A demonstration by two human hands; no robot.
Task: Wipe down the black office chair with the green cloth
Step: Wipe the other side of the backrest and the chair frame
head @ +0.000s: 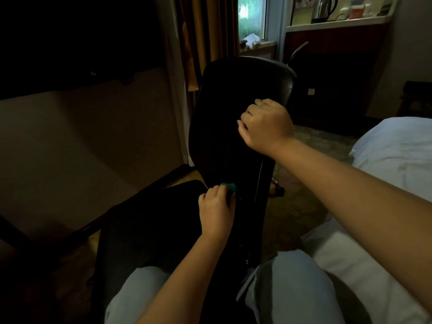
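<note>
Nearest the camera, the person's knees [145, 295] in pale trousers sat on either side of the black office chair [152, 218]. Just beyond them, the left hand [216, 211] lay over the far end of the seat, fingers curled round the green cloth [230, 186]. It pressed the cloth into the join of seat and backrest [233, 90], with only a small bunch showing past the knuckles. Farther and to the right, the right hand [266, 126] gripped the backrest near its right edge, fingers bent, well apart from the cloth. A white bed [397, 155] lay at right. Farthest were a curtain [210, 31], a window [252, 17] and a kettle [323, 8] on a shelf [336, 23].
</note>
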